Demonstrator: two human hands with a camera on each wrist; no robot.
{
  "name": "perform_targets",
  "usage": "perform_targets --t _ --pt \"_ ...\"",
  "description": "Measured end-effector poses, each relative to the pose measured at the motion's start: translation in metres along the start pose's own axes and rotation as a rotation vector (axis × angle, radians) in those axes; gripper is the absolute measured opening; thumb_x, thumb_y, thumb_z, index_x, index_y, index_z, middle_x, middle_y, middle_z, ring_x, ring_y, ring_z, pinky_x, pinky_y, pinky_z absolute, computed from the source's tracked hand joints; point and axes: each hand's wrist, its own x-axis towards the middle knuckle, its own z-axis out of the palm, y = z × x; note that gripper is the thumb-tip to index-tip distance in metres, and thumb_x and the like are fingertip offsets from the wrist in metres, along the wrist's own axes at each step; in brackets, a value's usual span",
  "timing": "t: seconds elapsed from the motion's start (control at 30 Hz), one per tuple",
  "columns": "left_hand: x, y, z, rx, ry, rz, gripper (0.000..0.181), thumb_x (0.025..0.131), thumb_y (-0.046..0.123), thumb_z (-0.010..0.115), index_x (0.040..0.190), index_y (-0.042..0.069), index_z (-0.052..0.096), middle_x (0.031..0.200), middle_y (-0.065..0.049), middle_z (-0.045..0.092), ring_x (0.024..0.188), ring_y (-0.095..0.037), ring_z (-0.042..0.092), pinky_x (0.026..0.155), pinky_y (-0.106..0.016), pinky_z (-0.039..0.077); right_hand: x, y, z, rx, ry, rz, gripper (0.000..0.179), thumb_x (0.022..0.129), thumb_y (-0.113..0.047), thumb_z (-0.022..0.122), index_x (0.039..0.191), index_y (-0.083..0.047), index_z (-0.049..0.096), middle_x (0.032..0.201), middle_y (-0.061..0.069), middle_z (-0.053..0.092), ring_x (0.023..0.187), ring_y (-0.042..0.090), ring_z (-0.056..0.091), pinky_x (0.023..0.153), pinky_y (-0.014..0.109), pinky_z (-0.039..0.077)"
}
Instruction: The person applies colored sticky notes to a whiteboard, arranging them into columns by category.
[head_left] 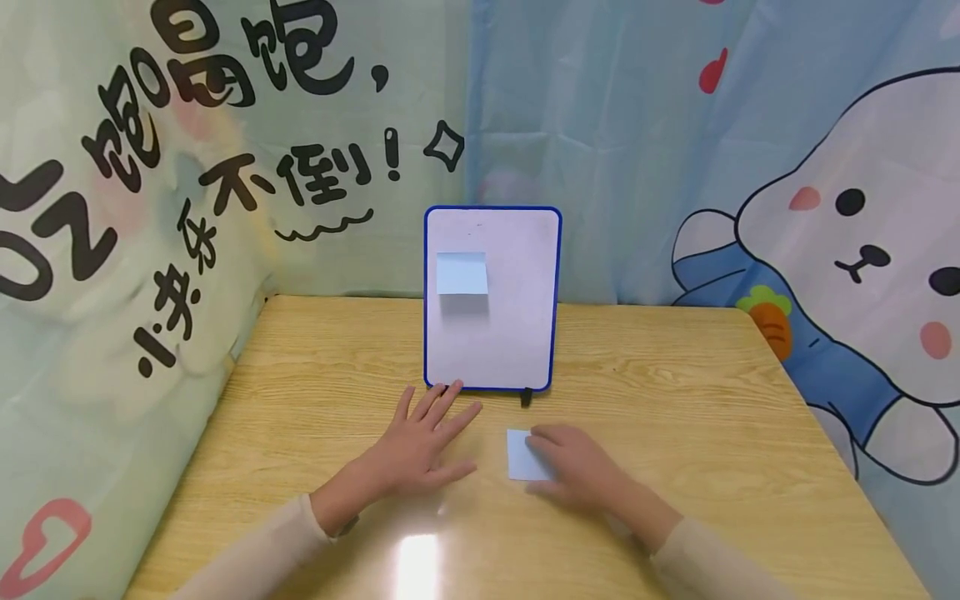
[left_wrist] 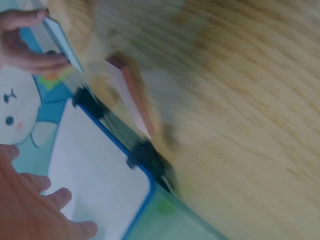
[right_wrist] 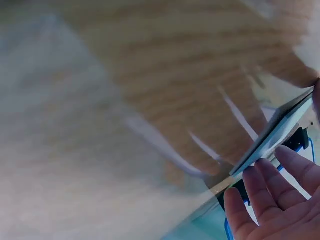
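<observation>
A small whiteboard (head_left: pixel 517 300) with a blue frame stands upright on the table, a light blue sticky note (head_left: pixel 461 273) on its upper left part. The note's lower edge casts a shadow on the board. My left hand (head_left: pixel 412 450) is spread, palm down, in front of the board, its fingertips near the lower edge; it holds nothing. To its right, my right hand (head_left: pixel 581 467) holds a light blue sticky note pad (head_left: pixel 523 457) by its edges. The right wrist view shows this pad (right_wrist: pixel 275 132) edge-on between thumb and fingers (right_wrist: pixel 262 190).
Black clip feet (head_left: pixel 527 397) support the board on the wooden table (head_left: pixel 660 375). Behind hangs a printed curtain (head_left: pixel 600 167) with a cartoon rabbit and black lettering. A blurred reddish strip (left_wrist: pixel 132 95) appears beside a clip in the left wrist view; its kind is unclear.
</observation>
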Motion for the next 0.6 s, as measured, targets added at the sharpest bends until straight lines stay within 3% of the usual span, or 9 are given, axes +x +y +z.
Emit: perform_targets --t 0.2,0.4,0.6 --pt "0.003 0.016 0.005 0.041 0.009 0.129 0.073 0.088 0.065 0.037 0.148 0.032 0.01 0.156 -0.007 0.005 0.142 -0.029 0.016 0.106 -0.063 0.014 0.001 -0.003 -0.006 -0.011 -0.057 0.015 0.056 0.078 -0.042 0.07 0.115 -0.001 0.061 0.116 0.018 0.061 0.105 0.033 0.058 0.09 0.047 0.046" --pt "0.005 0.031 0.01 0.07 0.011 0.238 0.072 0.088 0.066 0.036 0.147 0.03 0.019 0.153 -0.008 0.021 0.139 -0.028 0.025 0.106 -0.062 0.019 0.0 0.001 -0.004 -0.031 -0.068 0.008 0.044 0.08 -0.043 0.067 0.102 -0.005 0.066 0.116 0.014 0.063 0.105 0.03 0.06 0.088 0.047 0.047" --pt "0.006 0.04 0.019 0.09 -0.022 0.315 0.07 0.088 0.068 0.028 0.147 0.03 0.022 0.152 -0.007 0.024 0.137 -0.027 0.028 0.104 -0.062 0.022 0.0 0.002 -0.007 -0.032 -0.09 0.004 0.029 0.083 -0.041 0.065 0.083 -0.013 0.065 0.114 0.01 0.066 0.103 0.026 0.062 0.086 0.045 0.047"
